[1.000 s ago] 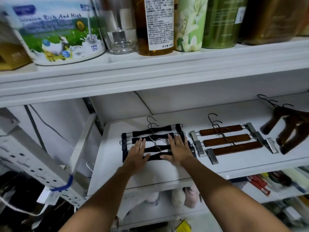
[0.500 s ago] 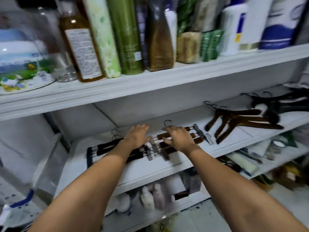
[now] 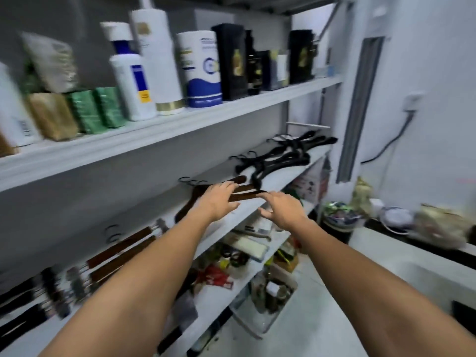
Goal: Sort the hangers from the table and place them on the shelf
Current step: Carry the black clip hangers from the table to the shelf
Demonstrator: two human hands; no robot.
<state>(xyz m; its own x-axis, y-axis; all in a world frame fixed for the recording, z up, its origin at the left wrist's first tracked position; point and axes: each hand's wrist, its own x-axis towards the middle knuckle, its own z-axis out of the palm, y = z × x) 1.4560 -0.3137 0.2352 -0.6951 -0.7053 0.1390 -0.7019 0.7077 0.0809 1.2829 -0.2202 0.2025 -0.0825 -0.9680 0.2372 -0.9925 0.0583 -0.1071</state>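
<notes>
Four groups of hangers lie along the white middle shelf. Black clip hangers are at the far left, brown wooden clip hangers beside them, brown wooden coat hangers in the middle, and black coat hangers at the far right. My left hand rests flat on the brown coat hangers with its fingers straight. My right hand hovers just in front of the shelf edge, fingers spread, holding nothing.
The upper shelf carries bottles, tubs and boxes. The lower shelf holds mixed clutter, and a clear bin stands on the floor. At the right runs a low counter with bags and a wall socket above.
Both hands have moved right along the shelf, from the black clip hangers past the brown clip hangers to the brown coat hangers. The view has swung right with them.
</notes>
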